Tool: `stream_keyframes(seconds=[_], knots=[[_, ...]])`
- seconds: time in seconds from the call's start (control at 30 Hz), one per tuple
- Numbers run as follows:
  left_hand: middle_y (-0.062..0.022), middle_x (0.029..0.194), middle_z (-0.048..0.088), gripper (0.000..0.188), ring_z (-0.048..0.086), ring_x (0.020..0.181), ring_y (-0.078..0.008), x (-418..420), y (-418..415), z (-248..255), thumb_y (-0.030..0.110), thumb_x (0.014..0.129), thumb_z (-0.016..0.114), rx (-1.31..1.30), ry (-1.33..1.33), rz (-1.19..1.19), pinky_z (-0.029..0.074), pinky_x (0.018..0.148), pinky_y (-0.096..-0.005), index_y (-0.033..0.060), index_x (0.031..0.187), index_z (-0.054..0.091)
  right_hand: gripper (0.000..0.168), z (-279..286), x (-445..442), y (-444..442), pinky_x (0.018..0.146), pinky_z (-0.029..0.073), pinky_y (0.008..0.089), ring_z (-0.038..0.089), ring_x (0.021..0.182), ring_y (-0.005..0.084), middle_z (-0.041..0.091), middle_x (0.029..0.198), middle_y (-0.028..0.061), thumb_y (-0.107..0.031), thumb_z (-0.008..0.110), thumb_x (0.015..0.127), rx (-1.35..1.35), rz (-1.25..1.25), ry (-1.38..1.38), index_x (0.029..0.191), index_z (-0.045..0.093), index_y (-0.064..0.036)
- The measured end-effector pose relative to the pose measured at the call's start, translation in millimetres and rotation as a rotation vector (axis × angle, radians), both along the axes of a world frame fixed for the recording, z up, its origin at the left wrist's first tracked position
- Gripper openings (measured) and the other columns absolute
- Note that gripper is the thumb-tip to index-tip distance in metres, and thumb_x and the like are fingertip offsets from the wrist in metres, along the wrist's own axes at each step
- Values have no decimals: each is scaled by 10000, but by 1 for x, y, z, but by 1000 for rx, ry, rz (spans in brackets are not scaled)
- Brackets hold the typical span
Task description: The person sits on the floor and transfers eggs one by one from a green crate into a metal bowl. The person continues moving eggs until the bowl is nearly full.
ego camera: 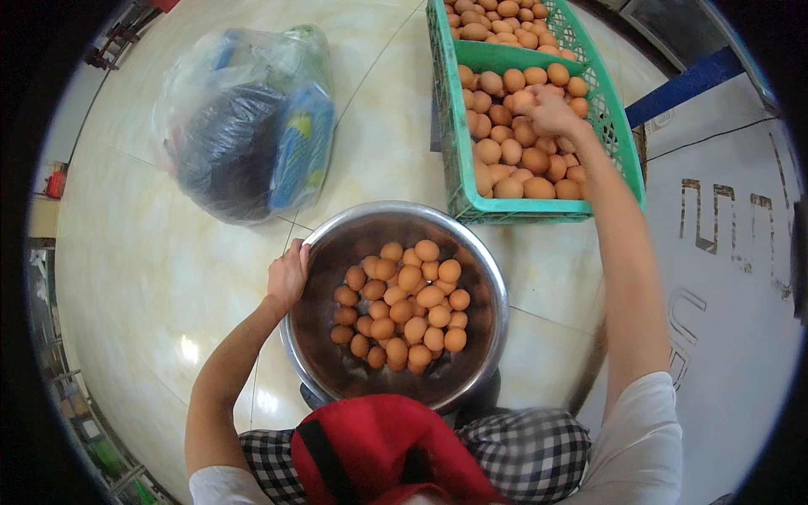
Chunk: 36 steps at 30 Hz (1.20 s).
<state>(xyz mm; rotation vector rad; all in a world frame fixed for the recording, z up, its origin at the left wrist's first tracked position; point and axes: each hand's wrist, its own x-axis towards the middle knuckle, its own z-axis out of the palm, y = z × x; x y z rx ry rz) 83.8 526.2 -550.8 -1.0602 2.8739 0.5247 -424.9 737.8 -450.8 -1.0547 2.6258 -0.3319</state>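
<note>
My left hand [289, 273] grips the left rim of a round stainless steel bowl [495, 278], thumb over the edge. Inside that bowl lies a loose heap of brown eggs [401, 310], with bare metal showing around them. My right hand [550, 112] reaches into the near compartment of a green plastic crate [530, 207]. Its fingers close around a brown egg [522, 101], slightly blurred, above the other crate eggs [535, 160]. The bowl stands right in front of me, just short of the crate's near left corner.
A clear plastic bag [246, 126] with dark and blue contents sits on the tiled floor [158, 265] to the left. The crate's divider [517, 53] separates a far compartment of eggs [499, 22]. A white lettered panel [713, 265] stands along the right.
</note>
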Motion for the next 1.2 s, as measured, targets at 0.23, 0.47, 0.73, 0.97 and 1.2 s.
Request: stream_keyframes(seconds=[0.23,0.47,0.73,0.97,1.2], knots=[[-217,771,629,263,606,693,-426,18,-5,-2,297,996,351,-33,20,-16,474,614,-514,70,1004,485,442,97,178,49,813,486,268,576,969,156,553,1099,54,-164,619,838,-773,173,-1010,1240,479,-46],[-238,772,629,260,604,699,-439,15,-6,-7,300,993,354,-26,-39,36,465,624,-529,79,1028,487,436,-53,340,-18,719,490,426,604,852,358,605,936,180,-280,669,786,-321,936,-563,1098,481,-41],[-238,767,626,245,599,700,-445,23,-8,-7,280,992,363,-36,-52,59,456,623,-528,79,1025,499,280,-151,389,-58,565,511,364,624,771,277,614,832,124,-227,570,790,-354,1374,132,1002,531,-48],[-248,758,616,245,589,703,-451,18,-6,-7,263,996,353,-19,-1,11,441,619,-539,67,1010,499,158,-165,395,-45,493,497,345,611,745,260,554,902,141,-213,511,827,-393,1362,46,903,553,-81],[-252,765,614,247,583,698,-459,17,-7,-10,257,995,348,-24,5,15,438,620,-546,61,992,497,174,-116,387,-16,587,486,336,563,898,216,543,947,97,-192,519,817,-440,1225,155,946,562,-84]])
